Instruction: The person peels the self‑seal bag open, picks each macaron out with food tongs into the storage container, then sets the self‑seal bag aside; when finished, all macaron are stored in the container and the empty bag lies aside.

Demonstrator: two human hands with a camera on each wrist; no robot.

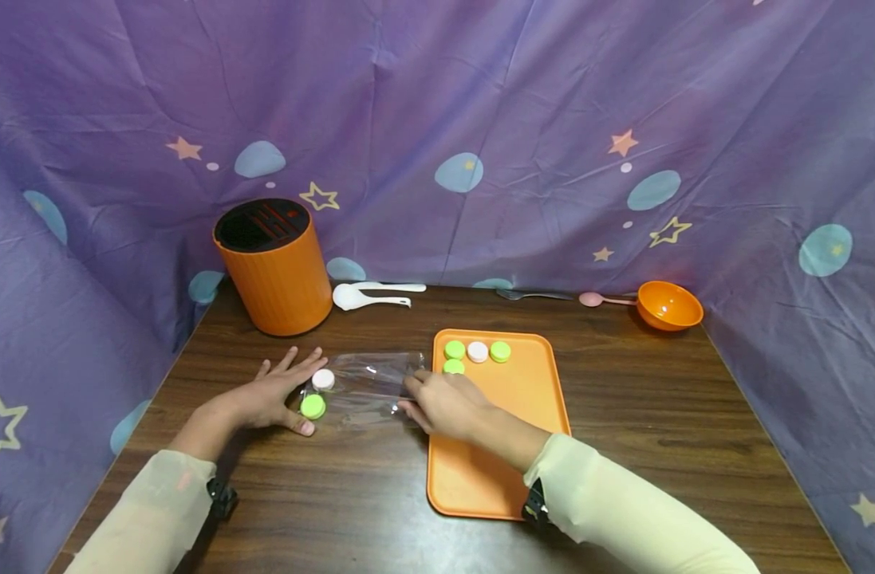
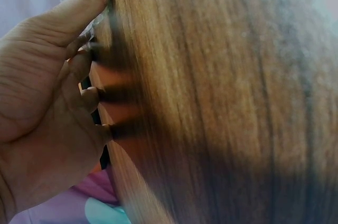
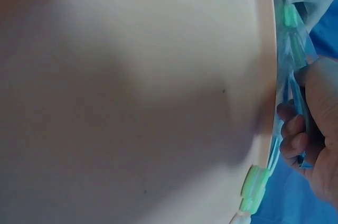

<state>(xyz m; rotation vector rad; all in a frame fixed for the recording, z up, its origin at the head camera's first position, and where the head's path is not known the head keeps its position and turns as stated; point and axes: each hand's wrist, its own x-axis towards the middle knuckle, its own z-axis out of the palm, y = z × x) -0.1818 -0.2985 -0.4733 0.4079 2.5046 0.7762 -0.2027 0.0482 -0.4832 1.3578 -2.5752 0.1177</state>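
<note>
A clear plastic bag (image 1: 368, 373) lies flat on the table, with a white macaron-like disc (image 1: 323, 379) and a green macaron-like disc (image 1: 312, 406) at its left end. Beside those discs rests my left hand (image 1: 265, 400), fingers spread and thumb near the green one. My right hand (image 1: 444, 404) pinches the bag's right end above the left edge of an orange tray (image 1: 538, 391). In the right wrist view its fingers (image 3: 294, 142) curl around the clear plastic. Three green discs (image 1: 500, 351) and one white disc (image 1: 477, 351) sit at the tray's far left.
An orange knife-block-like holder (image 1: 279, 279) with a black top stands at the back left. White spoons (image 1: 351, 297), a metal utensil (image 1: 534, 295), a pink spoon (image 1: 592, 300) and an orange bowl (image 1: 669, 308) line the back edge by the purple curtain (image 1: 538, 104).
</note>
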